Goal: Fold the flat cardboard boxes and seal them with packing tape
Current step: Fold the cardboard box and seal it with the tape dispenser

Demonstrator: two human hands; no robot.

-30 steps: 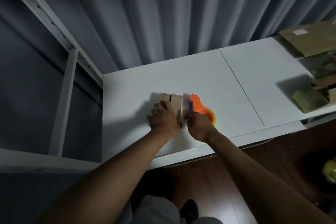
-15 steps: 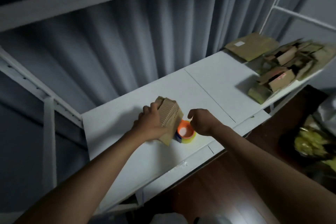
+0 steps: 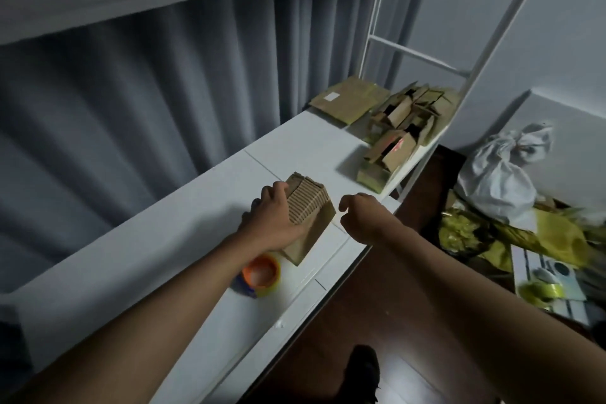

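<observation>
A small folded cardboard box (image 3: pixel 311 216) is tilted above the white table (image 3: pixel 183 239), and my left hand (image 3: pixel 275 216) grips its left side. My right hand (image 3: pixel 359 215) hovers just right of the box with loosely curled fingers and nothing in it. The orange tape dispenser (image 3: pixel 260 275) with its yellowish roll lies on the table under my left forearm, near the front edge. A heap of folded boxes (image 3: pixel 398 138) sits at the table's far right end. Flat cardboard (image 3: pixel 349 98) lies behind that heap.
Grey curtains hang behind the table, and a white shelf frame (image 3: pixel 423 57) rises at its right end. On the dark floor to the right lie a white bag (image 3: pixel 501 174), yellow wrapping (image 3: pixel 557 239) and a spare tape roll (image 3: pixel 541 293). My shoe (image 3: pixel 362 367) is at the bottom.
My right hand let go of the tape dispenser, which now lies on the table. My left hand has lifted and tilted the box. The view swung right.
</observation>
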